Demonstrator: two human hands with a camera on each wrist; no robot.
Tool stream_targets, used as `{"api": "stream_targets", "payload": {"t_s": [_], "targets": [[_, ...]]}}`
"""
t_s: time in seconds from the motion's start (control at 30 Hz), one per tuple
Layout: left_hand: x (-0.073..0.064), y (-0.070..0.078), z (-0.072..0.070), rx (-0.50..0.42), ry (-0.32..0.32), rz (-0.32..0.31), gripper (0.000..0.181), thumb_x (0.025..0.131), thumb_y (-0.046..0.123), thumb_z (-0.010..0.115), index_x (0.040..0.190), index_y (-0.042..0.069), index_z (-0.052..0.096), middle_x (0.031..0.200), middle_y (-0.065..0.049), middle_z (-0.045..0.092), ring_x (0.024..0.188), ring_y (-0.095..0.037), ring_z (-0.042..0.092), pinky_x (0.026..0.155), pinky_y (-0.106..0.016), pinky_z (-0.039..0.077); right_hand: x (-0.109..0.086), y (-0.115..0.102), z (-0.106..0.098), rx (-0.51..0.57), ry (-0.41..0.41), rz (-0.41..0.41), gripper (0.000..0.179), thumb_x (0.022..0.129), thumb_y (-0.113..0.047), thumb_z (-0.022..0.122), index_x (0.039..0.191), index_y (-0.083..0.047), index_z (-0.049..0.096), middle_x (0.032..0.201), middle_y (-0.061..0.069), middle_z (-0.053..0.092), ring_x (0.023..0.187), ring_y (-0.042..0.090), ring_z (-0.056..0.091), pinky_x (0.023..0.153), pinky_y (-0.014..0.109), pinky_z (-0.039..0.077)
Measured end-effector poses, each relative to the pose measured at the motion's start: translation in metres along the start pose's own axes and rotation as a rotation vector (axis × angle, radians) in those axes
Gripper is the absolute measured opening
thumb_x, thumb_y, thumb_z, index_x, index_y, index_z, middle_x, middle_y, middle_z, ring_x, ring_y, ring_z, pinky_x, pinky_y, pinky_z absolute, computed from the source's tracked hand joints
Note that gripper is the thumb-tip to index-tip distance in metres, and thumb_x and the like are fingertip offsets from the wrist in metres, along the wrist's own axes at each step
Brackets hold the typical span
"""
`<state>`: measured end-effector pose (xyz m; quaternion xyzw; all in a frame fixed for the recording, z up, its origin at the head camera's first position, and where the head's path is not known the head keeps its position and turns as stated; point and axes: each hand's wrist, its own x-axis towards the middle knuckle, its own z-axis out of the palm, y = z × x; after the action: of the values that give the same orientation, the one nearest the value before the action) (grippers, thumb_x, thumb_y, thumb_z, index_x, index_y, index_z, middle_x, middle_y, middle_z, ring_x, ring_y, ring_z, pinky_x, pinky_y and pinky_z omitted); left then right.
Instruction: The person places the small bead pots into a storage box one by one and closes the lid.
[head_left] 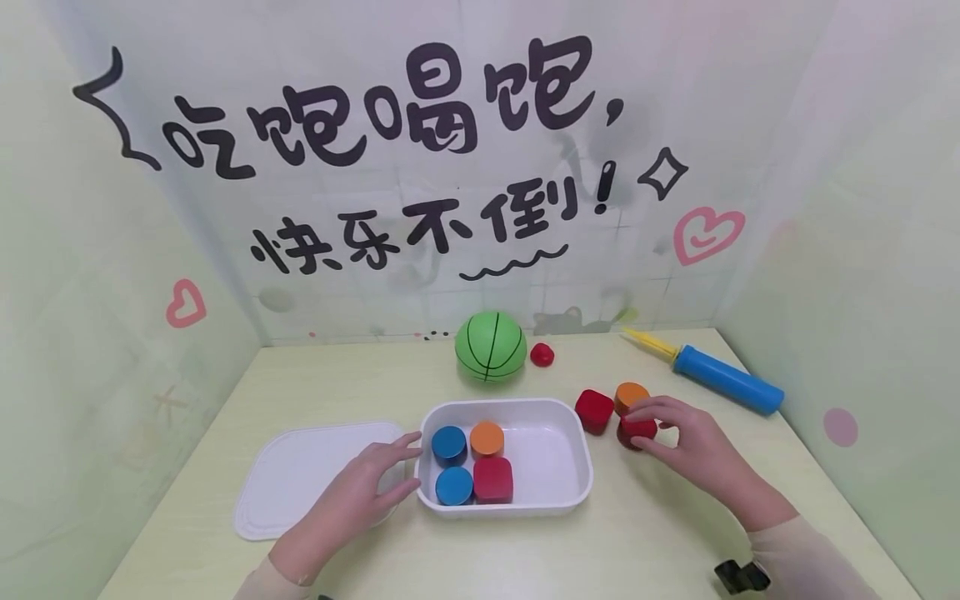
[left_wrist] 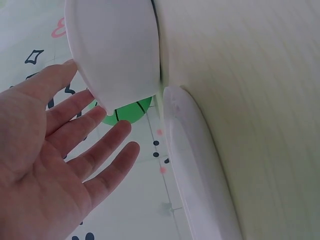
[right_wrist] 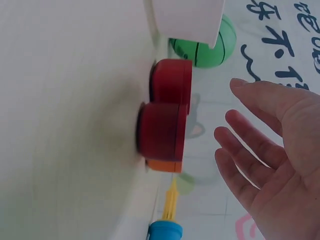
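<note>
Right hand (head_left: pixel 693 443) grips nothing: fingers loosely bent, thumb apart, over the round red pot (head_left: pixel 636 435); right wrist view shows a gap between them. Left hand (head_left: pixel 358 490) also unclasped, fingers relaxed at the left end of the white tray (head_left: pixel 551 471); can't tell if the tips touch the rim.

Tray contents: two round blue pots (head_left: pixel 450 445) down the left end, one behind the other; a round orange pot (head_left: pixel 487 438) beside the rear one; a squarish red pot (head_left: pixel 493 481) in front of the orange. Outside, right of tray: round red pot under right hand, a second squarish red pot (head_left: pixel 595 412) and a second orange pot (head_left: pixel 632 395) just behind it.

Round red pot upright on table (head_left: pixel 517 554), short, axis vertical, flat top up. Tray open side up, long axis left to right. White lid (head_left: pixel 318 479) flat, left of tray, partly behind left hand. Pump (head_left: pixel 727 379) back right, yellow nozzle aimed back-left.

Right forearm enters from lower right, hand slanting forward-left, thumb on the near side. Left forearm enters from lower left, fingers pointing right, thumb nearer the body.
</note>
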<state>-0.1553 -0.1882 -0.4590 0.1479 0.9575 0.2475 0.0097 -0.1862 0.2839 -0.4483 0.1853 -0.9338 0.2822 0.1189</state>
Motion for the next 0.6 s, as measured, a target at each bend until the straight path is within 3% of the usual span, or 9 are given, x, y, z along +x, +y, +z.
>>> {"api": "stream_targets", "payload": {"t_s": [0.23, 0.43, 0.6], "targets": [[0.000, 0.000, -0.001, -0.002, -0.007, 0.000, 0.046, 0.093, 0.034, 0.078, 0.137, 0.023, 0.068, 0.154, 0.008, 0.056, 0.135, -0.025, 0.058, 0.110, -0.052, 0.051, -0.001, 0.016, -0.001, -0.014, -0.007, 0.057, 0.038, 0.079, -0.010, 0.089, 0.115, -0.014, 0.077, 0.119, 0.008, 0.073, 0.105, 0.030, 0.069, 0.078, 0.034, 0.064], [0.001, 0.001, -0.001, 0.007, -0.006, 0.009, 0.046, 0.093, 0.034, 0.079, 0.136, 0.023, 0.069, 0.153, 0.007, 0.056, 0.136, -0.026, 0.058, 0.110, -0.052, 0.051, -0.001, 0.027, -0.001, -0.030, -0.015, 0.160, 0.038, 0.081, -0.018, 0.089, 0.116, -0.010, 0.075, 0.121, 0.015, 0.071, 0.104, 0.035, 0.069, 0.080, 0.046, 0.065], [0.000, 0.001, -0.002, 0.010, -0.004, 0.014, 0.046, 0.092, 0.034, 0.079, 0.136, 0.022, 0.069, 0.153, 0.006, 0.056, 0.135, -0.026, 0.058, 0.110, -0.052, 0.052, -0.001, 0.033, 0.002, 0.004, -0.046, 0.224, 0.042, 0.082, -0.025, 0.089, 0.118, -0.009, 0.074, 0.122, 0.016, 0.070, 0.104, 0.035, 0.069, 0.082, 0.047, 0.065]]}}
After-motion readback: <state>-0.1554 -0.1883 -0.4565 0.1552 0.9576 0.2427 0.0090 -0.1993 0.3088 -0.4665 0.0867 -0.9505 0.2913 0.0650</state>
